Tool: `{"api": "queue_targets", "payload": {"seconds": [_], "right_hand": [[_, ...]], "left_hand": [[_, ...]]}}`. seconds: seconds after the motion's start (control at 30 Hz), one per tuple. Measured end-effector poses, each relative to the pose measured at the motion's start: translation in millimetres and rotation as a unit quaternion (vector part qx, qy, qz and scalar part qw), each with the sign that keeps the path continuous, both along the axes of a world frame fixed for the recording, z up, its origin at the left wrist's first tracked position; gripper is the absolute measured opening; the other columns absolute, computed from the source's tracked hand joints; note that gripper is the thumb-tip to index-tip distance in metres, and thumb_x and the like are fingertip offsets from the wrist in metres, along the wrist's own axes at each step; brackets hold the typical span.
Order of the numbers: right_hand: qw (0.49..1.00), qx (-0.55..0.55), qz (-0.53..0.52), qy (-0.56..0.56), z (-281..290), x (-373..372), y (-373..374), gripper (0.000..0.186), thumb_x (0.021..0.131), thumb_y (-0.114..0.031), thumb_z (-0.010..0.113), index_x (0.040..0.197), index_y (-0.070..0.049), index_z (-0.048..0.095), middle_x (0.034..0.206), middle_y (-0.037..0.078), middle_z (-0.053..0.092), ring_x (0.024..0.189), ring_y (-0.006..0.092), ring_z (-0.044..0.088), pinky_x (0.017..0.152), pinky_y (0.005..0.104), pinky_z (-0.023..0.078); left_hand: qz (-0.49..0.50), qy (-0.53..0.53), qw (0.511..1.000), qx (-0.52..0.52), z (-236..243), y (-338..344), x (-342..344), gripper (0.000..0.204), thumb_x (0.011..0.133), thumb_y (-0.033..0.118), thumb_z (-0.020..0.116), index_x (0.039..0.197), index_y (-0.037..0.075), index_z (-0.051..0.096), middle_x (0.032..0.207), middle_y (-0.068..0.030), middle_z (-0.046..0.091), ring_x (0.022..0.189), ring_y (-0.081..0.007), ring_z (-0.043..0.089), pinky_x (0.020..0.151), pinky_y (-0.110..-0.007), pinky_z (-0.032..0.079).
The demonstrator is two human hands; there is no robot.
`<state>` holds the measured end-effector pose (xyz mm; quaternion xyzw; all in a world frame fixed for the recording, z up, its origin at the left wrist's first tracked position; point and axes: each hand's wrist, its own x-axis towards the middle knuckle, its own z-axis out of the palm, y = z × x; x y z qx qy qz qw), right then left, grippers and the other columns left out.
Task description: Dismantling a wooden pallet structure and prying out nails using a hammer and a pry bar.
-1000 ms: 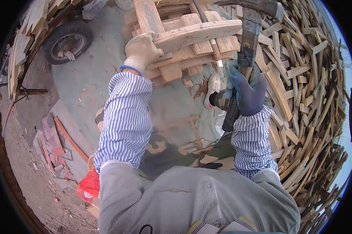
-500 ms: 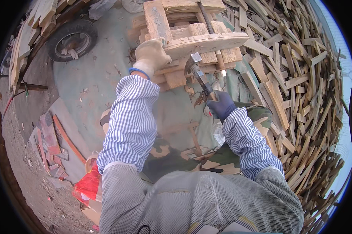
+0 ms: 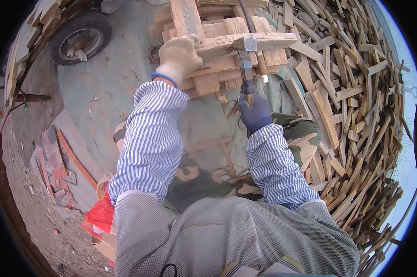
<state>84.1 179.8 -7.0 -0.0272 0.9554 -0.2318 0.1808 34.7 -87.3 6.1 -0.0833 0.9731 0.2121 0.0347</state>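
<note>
My left hand [image 3: 178, 56], in a pale glove, is closed round the left end of a wooden board [image 3: 220, 42] lying crosswise over a stack of wooden blocks [image 3: 207, 84]. In my right hand [image 3: 255, 111], gloved in dark blue, is a hammer [image 3: 246, 69] pointing away from me. Its metal head overlaps the board's near edge, right of the middle; whether they touch I cannot tell. Just right of the hammer, a dark ribbed metal rod [image 3: 246, 17] runs beneath the board. A brown, pale-tipped end [image 3: 261, 64] sticks out on the near side, seemingly part of that rod.
Loose wood offcuts [image 3: 356, 115] form a large heap along the right. A wheel with a black tyre [image 3: 80, 39] is at the upper left, near stacked planks [image 3: 26, 51]. A green sheet [image 3: 97, 101] covers the ground. A red bag [image 3: 100, 216] lies by my left elbow.
My right hand has swung the hammer forward and up, bringing its head from below the board to the board's edge. My left hand keeps its hold. The whole view has shifted slightly.
</note>
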Motion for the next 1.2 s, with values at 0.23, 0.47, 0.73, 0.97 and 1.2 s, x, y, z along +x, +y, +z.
{"api": "queue_targets", "payload": {"seconds": [0.23, 0.47, 0.73, 0.97, 1.2], "right_hand": [[0.941, 0.219, 0.260, 0.011, 63, -104, 51, 0.026, 0.085, -0.024, 0.060, 0.106, -0.008, 0.061, 0.089, 0.021, 0.068, 0.089, 0.0404, 0.066, 0.080, 0.0504, 0.050], [0.986, -0.007, 0.019, -0.168, 68, -105, 35, 0.018, 0.085, -0.020, 0.064, 0.085, -0.003, 0.059, 0.064, 0.006, 0.058, 0.045, 0.0138, 0.055, 0.040, 0.0304, 0.042], [0.989, 0.078, 0.119, -0.034, 2, -181, 81, 0.025, 0.081, -0.023, 0.068, 0.095, -0.003, 0.070, 0.073, 0.014, 0.069, 0.054, 0.0200, 0.063, 0.057, 0.0368, 0.052], [0.980, 0.100, 0.171, -0.003, 18, -203, 70, 0.018, 0.080, -0.020, 0.064, 0.080, -0.001, 0.062, 0.060, 0.007, 0.060, 0.046, 0.0152, 0.059, 0.044, 0.0336, 0.047], [0.937, 0.231, 0.221, 0.140, 75, -150, 54, 0.029, 0.081, -0.026, 0.064, 0.103, -0.008, 0.068, 0.086, 0.022, 0.070, 0.085, 0.0353, 0.070, 0.079, 0.0468, 0.054]], "left_hand": [[0.009, 0.009, 1.000, 0.001, -3, -4, 0, 0.064, 0.071, 0.034, 0.080, 0.128, 0.008, 0.062, 0.117, -0.0157, 0.069, 0.110, -0.0304, 0.065, 0.094, -0.041, 0.052], [0.024, -0.056, 0.997, 0.051, 8, -20, -6, 0.073, 0.071, 0.040, 0.082, 0.130, 0.004, 0.060, 0.120, -0.0197, 0.067, 0.111, -0.0310, 0.065, 0.094, -0.041, 0.052], [0.042, -0.057, 0.990, 0.123, 2, -23, -5, 0.075, 0.068, 0.044, 0.085, 0.122, -0.002, 0.063, 0.112, -0.0217, 0.070, 0.108, -0.0330, 0.066, 0.094, -0.039, 0.053], [0.101, 0.008, 0.974, 0.201, -21, -27, -9, 0.078, 0.068, 0.041, 0.086, 0.128, -0.003, 0.060, 0.115, -0.0218, 0.069, 0.110, -0.0315, 0.066, 0.096, -0.037, 0.052], [0.150, 0.069, 0.949, 0.269, -17, -19, -8, 0.060, 0.066, 0.022, 0.087, 0.116, -0.003, 0.066, 0.107, -0.0173, 0.072, 0.098, -0.0256, 0.070, 0.089, -0.033, 0.054]]}}
